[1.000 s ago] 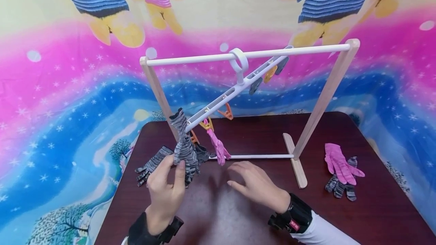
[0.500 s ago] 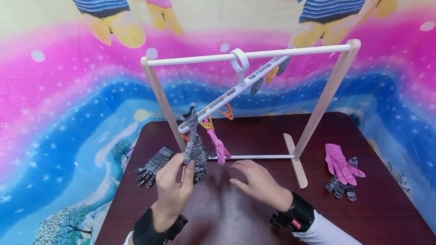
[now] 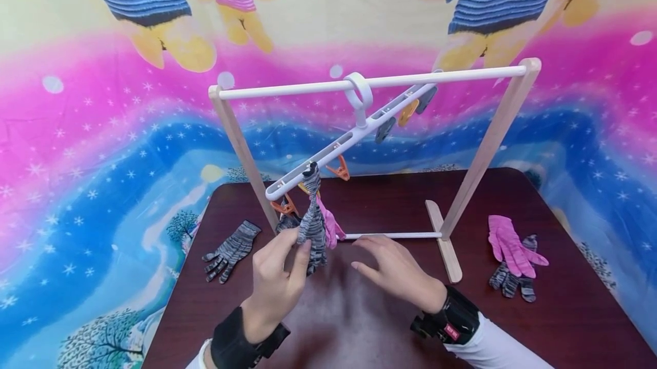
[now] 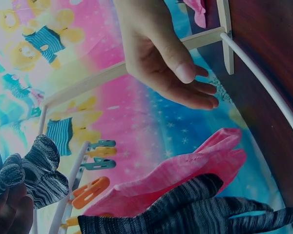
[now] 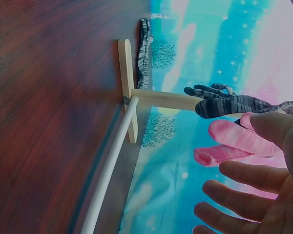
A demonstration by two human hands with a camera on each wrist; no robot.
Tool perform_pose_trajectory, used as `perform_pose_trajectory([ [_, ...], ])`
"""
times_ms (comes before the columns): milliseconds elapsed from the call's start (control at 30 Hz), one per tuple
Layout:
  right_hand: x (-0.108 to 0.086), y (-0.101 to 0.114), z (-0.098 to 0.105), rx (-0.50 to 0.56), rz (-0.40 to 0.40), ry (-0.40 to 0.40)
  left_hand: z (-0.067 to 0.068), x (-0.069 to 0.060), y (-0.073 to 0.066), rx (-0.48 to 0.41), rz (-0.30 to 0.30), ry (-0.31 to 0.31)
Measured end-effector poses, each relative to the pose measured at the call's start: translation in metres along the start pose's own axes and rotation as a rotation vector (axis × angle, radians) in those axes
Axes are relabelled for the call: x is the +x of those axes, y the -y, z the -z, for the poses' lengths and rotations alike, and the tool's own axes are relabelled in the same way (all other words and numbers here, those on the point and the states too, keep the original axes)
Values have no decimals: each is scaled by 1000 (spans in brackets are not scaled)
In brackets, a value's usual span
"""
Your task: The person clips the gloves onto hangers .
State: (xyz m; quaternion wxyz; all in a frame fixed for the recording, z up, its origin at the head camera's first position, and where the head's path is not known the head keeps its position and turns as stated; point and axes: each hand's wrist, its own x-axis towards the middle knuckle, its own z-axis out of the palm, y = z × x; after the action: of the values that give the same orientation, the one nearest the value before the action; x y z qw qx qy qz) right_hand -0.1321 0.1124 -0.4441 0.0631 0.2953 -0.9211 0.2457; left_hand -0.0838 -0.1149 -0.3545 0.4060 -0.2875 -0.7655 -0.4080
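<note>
Between its thumb and fingers, my left hand (image 3: 274, 280) pinches a grey striped glove (image 3: 314, 223), held upright with its dark cuff up against the white hanger bar (image 3: 341, 144). Partly behind it hangs a pink glove (image 3: 332, 226); the clip at its top is mostly hidden. Another grey glove (image 3: 288, 222) hangs from an orange clip (image 3: 284, 205) at the bar's near end. My right hand (image 3: 402, 275) holds nothing, its fingers loosely bent, right of the gloves. The right wrist view has this hand (image 5: 268, 195) beside the pink glove (image 5: 234, 141).
A wooden rack (image 3: 474, 146) with a white top rod carries the hanger by its ring. Farther along the bar are orange, yellow and grey clips. One grey glove (image 3: 233, 249) lies at the table's left; a pink glove (image 3: 513, 246) overlaps a grey one (image 3: 528, 289) at the right.
My left hand has moved right with its grey glove, from beyond the bar's near end to in front of the pink glove. The clipped grey glove shows again. My right hand has shifted slightly right.
</note>
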Motion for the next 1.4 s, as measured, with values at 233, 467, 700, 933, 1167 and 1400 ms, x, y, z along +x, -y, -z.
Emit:
perform_pose_trajectory([
  [233, 0, -4, 3, 1, -7, -15, -8, -2, 6, -18, 60, 65],
  [467, -2, -5, 7, -7, -22, -23, -16, -1, 12, -19, 79, 110],
  [700, -2, -10, 12, -4, -39, -30, -22, 0, 13, -6, 94, 146],
  [933, 2, -22, 18, 38, -77, -37, -28, -1, 15, 22, 111, 138],
  [1167, 4, -30, 27, 41, -94, -50, -37, -3, 18, 29, 88, 146],
  [1400, 9, -33, 38, 25, -87, -84, -46, -11, 23, 30, 114, 189],
])
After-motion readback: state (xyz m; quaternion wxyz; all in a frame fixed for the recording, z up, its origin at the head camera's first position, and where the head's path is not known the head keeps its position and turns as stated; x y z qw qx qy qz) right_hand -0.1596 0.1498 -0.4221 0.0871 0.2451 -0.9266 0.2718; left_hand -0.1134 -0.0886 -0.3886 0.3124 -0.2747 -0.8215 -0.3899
